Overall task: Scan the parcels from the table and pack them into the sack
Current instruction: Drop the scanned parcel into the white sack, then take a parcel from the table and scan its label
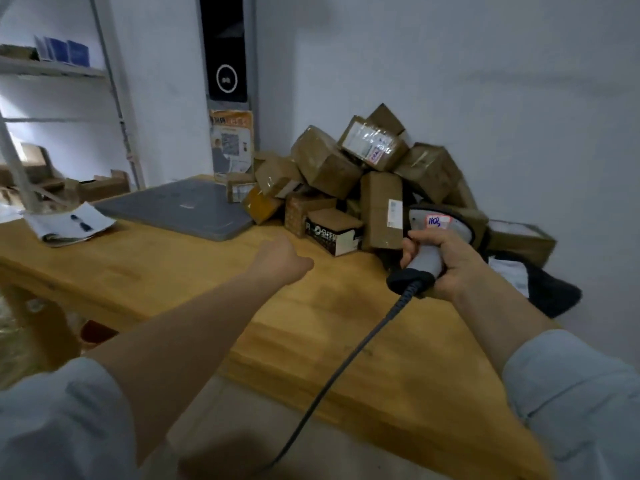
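A heap of brown cardboard parcels is piled in the table's far right corner against the wall. A small black-and-white box lies at the heap's front. My right hand grips the handle of a grey barcode scanner, whose head points at the heap; its black cable trails back over the table toward me. My left hand reaches out over the wooden table, just short of the black-and-white box, and holds nothing; its fingers are mostly hidden behind the back of the hand. No sack is in view.
A flat grey slab lies on the table at the back left, with loose papers beside it. A metal shelf rack stands at the left. Dark bags lie at the right edge of the table.
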{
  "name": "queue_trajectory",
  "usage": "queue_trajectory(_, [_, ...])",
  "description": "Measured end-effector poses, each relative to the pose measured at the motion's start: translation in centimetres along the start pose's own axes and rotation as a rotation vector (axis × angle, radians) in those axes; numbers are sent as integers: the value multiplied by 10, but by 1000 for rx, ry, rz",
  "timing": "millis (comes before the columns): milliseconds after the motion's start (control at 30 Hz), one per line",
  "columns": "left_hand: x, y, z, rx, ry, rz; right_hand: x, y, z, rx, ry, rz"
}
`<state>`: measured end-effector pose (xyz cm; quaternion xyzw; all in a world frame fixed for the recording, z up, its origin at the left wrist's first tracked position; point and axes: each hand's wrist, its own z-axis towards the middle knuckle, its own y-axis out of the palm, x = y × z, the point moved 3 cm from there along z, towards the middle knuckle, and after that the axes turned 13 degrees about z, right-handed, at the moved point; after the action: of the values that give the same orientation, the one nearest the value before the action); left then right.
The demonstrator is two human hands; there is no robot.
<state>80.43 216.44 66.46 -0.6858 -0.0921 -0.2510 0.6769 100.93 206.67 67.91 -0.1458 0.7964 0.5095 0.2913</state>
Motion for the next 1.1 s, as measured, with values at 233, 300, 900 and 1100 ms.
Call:
queue_trajectory(233, [78,42,64,-82,106,-212,-63,-36,76,8,-142,-102])
queue_trajectory(300, [94,55,87,-97,93,-294,-69,-41,103,-7,-130,-144])
queue_trajectory(900, [143,129,193,-103,20,-344,-56,-42,231,-148,-171,-377])
queue_trajectory(1100, [127,107,174,-58,67,-368,-54,-37,187,-170,-206,-366])
